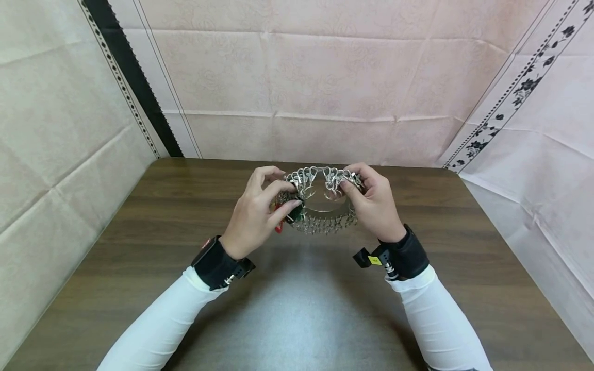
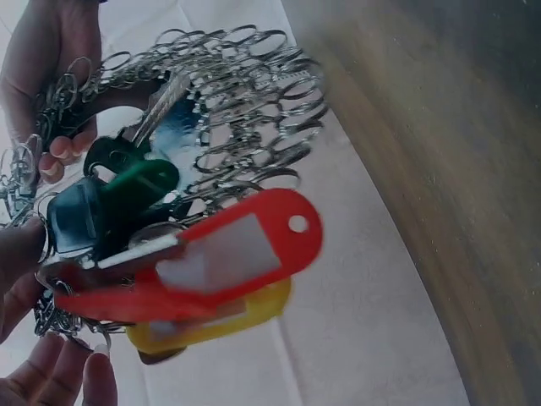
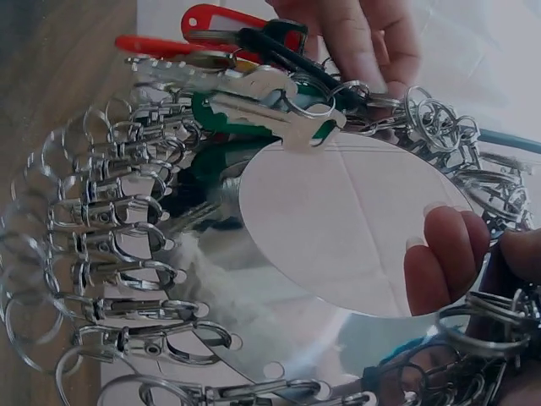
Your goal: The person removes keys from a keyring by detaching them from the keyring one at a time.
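A round metal key holder has a large hole and many snap clips with split rings round its rim. My right hand grips its right side among the clips, with fingertips showing through the hole in the right wrist view. My left hand pinches the left side, where the keys hang; its exact contact is partly hidden. Keys with red, yellow and green tags hang there, beside a black-headed key. The holder is held up above the table.
A brown wood-grain table lies below both hands. Pale cloth with fold creases stands behind it and along both sides, with a black stripe at left and a floral border at right. Black camera straps circle both wrists.
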`<move>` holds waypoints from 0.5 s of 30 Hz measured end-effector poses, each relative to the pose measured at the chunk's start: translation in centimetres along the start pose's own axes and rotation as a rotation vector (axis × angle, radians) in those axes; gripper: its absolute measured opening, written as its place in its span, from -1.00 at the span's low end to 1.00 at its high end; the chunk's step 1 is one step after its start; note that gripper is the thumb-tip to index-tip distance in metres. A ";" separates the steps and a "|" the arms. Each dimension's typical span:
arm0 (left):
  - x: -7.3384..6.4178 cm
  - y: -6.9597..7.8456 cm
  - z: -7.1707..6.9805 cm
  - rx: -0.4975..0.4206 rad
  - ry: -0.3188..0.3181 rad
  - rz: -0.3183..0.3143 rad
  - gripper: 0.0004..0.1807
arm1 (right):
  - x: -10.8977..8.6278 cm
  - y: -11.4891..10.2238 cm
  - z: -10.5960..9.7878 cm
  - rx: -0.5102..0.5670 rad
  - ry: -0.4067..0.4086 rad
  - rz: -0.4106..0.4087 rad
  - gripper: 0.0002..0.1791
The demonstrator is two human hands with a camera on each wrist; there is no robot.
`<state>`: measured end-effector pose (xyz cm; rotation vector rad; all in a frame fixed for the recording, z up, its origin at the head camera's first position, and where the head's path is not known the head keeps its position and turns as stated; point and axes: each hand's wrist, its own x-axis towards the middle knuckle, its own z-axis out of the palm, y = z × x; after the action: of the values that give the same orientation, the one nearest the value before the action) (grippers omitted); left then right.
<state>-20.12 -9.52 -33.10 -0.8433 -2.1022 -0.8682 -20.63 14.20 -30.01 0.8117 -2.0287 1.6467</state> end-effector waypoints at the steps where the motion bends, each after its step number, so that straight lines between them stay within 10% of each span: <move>1: 0.0 0.0 0.0 -0.010 -0.001 -0.004 -0.76 | 0.0 0.0 0.1 -0.008 -0.003 0.005 -0.92; 15: 0.8 -0.2 -1.7 0.032 -0.074 0.011 -0.91 | -0.1 0.5 0.2 -0.083 -0.007 0.014 -0.91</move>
<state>-20.10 -10.73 -31.65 -0.8812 -2.1673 -0.8067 -20.90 14.12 -30.45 0.7775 -2.0973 1.5582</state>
